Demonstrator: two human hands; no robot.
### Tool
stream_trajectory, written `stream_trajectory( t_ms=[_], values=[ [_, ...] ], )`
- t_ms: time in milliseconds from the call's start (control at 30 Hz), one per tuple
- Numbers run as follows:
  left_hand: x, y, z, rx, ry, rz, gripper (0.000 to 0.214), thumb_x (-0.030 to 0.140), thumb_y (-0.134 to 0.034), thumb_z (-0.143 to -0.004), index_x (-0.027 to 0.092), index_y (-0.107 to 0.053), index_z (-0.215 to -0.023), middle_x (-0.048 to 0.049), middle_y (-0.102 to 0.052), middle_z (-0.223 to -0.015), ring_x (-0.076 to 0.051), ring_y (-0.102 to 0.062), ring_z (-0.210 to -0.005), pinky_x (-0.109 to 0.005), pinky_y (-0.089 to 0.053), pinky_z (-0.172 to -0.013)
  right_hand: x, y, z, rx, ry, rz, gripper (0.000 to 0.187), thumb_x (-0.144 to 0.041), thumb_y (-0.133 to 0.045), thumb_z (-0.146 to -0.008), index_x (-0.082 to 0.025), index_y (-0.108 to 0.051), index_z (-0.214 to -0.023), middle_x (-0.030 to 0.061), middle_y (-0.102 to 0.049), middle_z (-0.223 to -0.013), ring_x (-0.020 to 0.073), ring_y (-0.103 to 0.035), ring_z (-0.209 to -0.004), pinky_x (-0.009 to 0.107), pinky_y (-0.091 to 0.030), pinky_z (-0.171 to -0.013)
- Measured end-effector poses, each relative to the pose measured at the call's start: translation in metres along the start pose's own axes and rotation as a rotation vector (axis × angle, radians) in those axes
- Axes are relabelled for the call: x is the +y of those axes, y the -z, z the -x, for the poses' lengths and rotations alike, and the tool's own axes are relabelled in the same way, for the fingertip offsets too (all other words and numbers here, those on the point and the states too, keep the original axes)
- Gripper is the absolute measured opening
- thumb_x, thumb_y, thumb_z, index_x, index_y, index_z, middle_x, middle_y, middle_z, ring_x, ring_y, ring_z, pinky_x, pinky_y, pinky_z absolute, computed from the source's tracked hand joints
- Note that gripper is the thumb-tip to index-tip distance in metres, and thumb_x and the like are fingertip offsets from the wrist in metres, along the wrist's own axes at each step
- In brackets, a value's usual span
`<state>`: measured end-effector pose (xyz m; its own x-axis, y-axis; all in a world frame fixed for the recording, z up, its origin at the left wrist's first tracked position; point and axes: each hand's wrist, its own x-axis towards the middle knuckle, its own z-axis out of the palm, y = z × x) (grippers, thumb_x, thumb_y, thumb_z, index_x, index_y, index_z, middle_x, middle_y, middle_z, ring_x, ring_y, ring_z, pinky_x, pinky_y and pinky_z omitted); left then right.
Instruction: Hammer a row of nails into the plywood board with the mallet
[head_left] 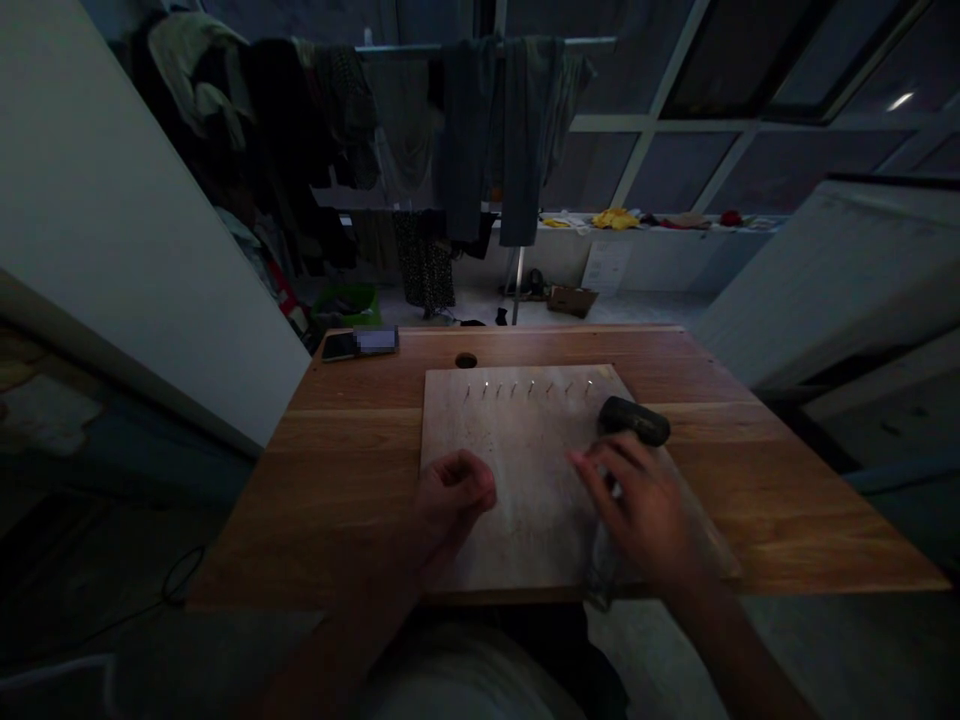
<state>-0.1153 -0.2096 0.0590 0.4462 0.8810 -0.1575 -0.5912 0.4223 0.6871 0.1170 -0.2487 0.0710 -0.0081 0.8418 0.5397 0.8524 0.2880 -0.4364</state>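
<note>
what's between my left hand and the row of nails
Nothing: in the head view, the board between the left hand and the nails is bare.

left hand (454,490): fingers curled, fist | right hand (646,508): palm down, fingers spread

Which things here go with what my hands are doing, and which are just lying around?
In use: board, row of nails, hammer under the right hand, left hand fisted on the board.
Lying about: phone, hanging clothes, cardboard box on the floor.
</note>
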Motion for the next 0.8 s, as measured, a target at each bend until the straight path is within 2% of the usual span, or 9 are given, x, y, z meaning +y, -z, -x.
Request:
stream_trajectory(
  t_ms=[67, 100, 200, 267, 367, 433, 500, 633, 800],
  values=[
    [0.011, 0.004, -0.019, 0.059, -0.044, -0.052, 0.041, 0.033, -0.102, -0.059, 0.014, -0.066, -0.065, 0.0025, -0.059, -0.062, -0.005, -0.049, -0.057, -0.018, -0.04, -0.057, 0.037, 0.007, -0.03, -0.038, -0.003, 0.147, 0.031, -0.033, -0.052, -0.104, -0.021, -0.066, -0.079, 0.0099, -0.068, -0.095, 0.0226, -0.068, -0.084, 0.034, -0.055, -0.08],
    [0.017, 0.006, -0.03, 0.092, -0.064, -0.075, 0.04, 0.033, -0.102, -0.058, 0.014, -0.068, -0.066, 0.0015, -0.063, -0.065, -0.005, -0.052, -0.059, -0.018, -0.042, -0.058, 0.055, 0.009, -0.047, -0.099, -0.025, 0.216, 0.027, -0.029, -0.05, -0.104, -0.019, -0.07, -0.088, 0.0123, -0.069, -0.1, 0.0242, -0.069, -0.088, 0.035, -0.055, -0.085],
    [0.031, 0.01, -0.068, 0.151, -0.118, -0.134, 0.034, 0.031, -0.1, -0.06, 0.014, -0.075, -0.074, -0.0031, -0.073, -0.079, -0.007, -0.059, -0.064, -0.019, -0.048, -0.063, 0.096, 0.005, -0.097, -0.322, -0.106, 0.385, 0.03, -0.02, -0.058, -0.097, -0.012, -0.069, -0.124, 0.0201, -0.07, -0.125, 0.0285, -0.071, -0.099, 0.039, -0.054, -0.092],
    [0.036, 0.016, -0.092, 0.187, -0.151, -0.178, 0.032, 0.031, -0.099, -0.061, 0.014, -0.076, -0.074, -0.0042, -0.074, -0.08, -0.007, -0.059, -0.064, -0.019, -0.048, -0.062, 0.109, -0.004, -0.123, -0.526, -0.109, 0.438, 0.035, -0.015, -0.062, -0.093, -0.013, -0.07, -0.128, 0.02, -0.07, -0.13, 0.0289, -0.071, -0.108, 0.037, -0.052, -0.097],
    [0.039, 0.031, -0.116, 0.222, -0.221, -0.24, 0.037, 0.033, -0.101, -0.056, 0.014, -0.07, -0.064, 0.0, -0.068, -0.068, -0.005, -0.05, -0.057, -0.018, -0.04, -0.054, 0.115, -0.019, -0.145, -0.696, -0.118, 0.459, 0.027, -0.008, -0.065, -0.087, -0.014, -0.078, -0.11, 0.0176, -0.077, -0.118, 0.0266, -0.073, -0.105, 0.031, -0.052, -0.093],
    [0.04, 0.042, -0.122, 0.21, -0.256, -0.252, 0.045, 0.037, -0.103, -0.053, 0.014, -0.064, -0.058, 0.004, -0.059, -0.057, -0.004, -0.043, -0.052, -0.018, -0.034, -0.05, 0.117, -0.026, -0.15, -0.722, -0.122, 0.457, 0.023, -0.004, -0.064, -0.086, -0.014, -0.081, -0.098, 0.0157, -0.08, -0.104, 0.0251, -0.075, -0.096, 0.028, -0.052, -0.085],
    [0.041, 0.053, -0.123, 0.193, -0.278, -0.224, 0.05, 0.04, -0.103, -0.052, 0.015, -0.061, -0.057, 0.0054, -0.054, -0.055, -0.004, -0.041, -0.051, -0.018, -0.032, -0.049, 0.119, -0.027, -0.153, -0.734, -0.123, 0.452, 0.027, -0.002, -0.06, -0.087, -0.015, -0.081, -0.099, 0.0133, -0.081, -0.097, 0.0227, -0.076, -0.091, 0.027, -0.052, -0.082],
    [0.046, 0.065, -0.123, 0.195, -0.275, -0.123, 0.042, 0.036, -0.102, -0.056, 0.013, -0.071, -0.069, -0.0006, -0.069, -0.073, -0.004, -0.051, -0.058, -0.017, -0.039, -0.055, 0.118, -0.028, -0.156, -0.742, -0.093, 0.393, 0.03, -0.006, -0.059, -0.091, -0.016, -0.08, -0.11, 0.0109, -0.082, -0.102, 0.0203, -0.076, -0.092, 0.025, -0.052, -0.082],
    [0.054, 0.075, -0.125, 0.247, -0.284, -0.017, 0.035, 0.023, -0.101, -0.056, 0.012, -0.071, -0.069, -0.001, -0.07, -0.073, -0.003, -0.053, -0.056, -0.016, -0.042, -0.054, 0.11, -0.037, -0.158, -0.771, -0.055, 0.357, 0.02, -0.007, -0.068, -0.085, -0.02, -0.082, -0.088, 0.0076, -0.082, -0.096, 0.0212, -0.076, -0.09, 0.026, -0.052, -0.084]
  ],
)
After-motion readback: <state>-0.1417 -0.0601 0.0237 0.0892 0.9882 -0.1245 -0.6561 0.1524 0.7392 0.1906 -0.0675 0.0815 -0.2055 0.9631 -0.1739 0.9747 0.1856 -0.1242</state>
